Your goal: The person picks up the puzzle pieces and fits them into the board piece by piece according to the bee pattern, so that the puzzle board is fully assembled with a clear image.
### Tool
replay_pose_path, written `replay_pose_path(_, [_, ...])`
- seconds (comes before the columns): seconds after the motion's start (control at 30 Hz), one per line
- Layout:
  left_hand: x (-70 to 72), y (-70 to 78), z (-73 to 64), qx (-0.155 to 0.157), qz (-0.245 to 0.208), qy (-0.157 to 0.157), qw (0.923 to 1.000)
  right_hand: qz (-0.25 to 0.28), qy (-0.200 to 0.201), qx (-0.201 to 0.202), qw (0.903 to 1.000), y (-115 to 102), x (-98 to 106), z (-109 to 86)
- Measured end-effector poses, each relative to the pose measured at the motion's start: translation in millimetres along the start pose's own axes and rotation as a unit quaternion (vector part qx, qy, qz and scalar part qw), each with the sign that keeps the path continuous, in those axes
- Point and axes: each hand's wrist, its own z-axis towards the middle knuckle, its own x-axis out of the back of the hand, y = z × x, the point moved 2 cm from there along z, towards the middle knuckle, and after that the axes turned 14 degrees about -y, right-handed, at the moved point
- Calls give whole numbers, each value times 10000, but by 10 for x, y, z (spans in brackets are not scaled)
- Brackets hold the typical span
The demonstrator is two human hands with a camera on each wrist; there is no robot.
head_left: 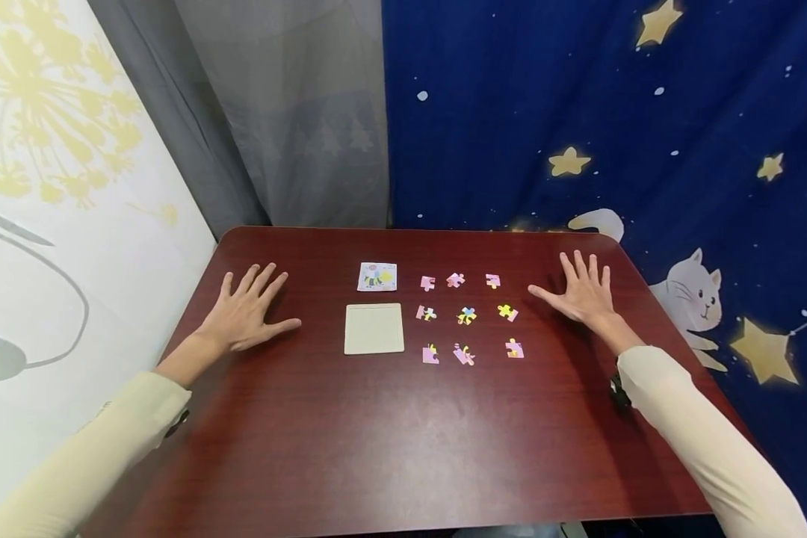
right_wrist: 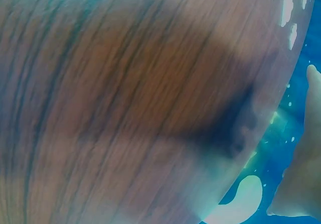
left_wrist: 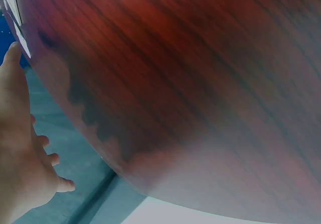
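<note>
My left hand point(head_left: 243, 312) spreads its fingers over the left part of the table and holds nothing. The right hand point(head_left: 583, 295) is likewise spread, palm down, at the right, its thumb pointing toward the puzzle pieces. Several loose jigsaw pieces in pink, yellow and blue lie in rows, among them a middle piece point(head_left: 467, 315) and a yellow-pink piece point(head_left: 507, 312) nearest the right hand. Left of them sits a square cream puzzle tray point(head_left: 374, 329). Behind the tray lies a small picture card point(head_left: 377, 277) with a bee-like drawing. Both wrist views show a hand beside bare wood.
The dark red table point(head_left: 376, 433) has rounded far corners. A blue curtain point(head_left: 484, 134) with stars and a cat hangs behind it, next to a grey curtain point(head_left: 309, 112). A white patterned wall point(head_left: 74, 246) stands at the left.
</note>
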Motion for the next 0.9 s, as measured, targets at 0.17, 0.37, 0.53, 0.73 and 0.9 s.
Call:
replay_pose_path(0.17, [2, 112, 3, -99, -23, -127, 9999, -37, -31, 78, 10000, -112, 30, 43])
replay_pose_path(0.37, [2, 229, 25, -259, -59, -201, 9994, -71, -20, 185, 9998, -282, 73, 88])
replay_pose_path(0.53, [2, 311, 26, -378, -15, -193, 9991, -63, -72, 236, 9997, -409, 46, 138])
replay_pose_path(0.73, [-6, 393, 22, -449, -74, -254, 9986, -38, -84, 312, 9995, -576, 7, 205])
replay_pose_path(0.9, [17, 473, 60, -564, -130, -193, 9981, -20, -32, 408, 9992, -743, 38, 264])
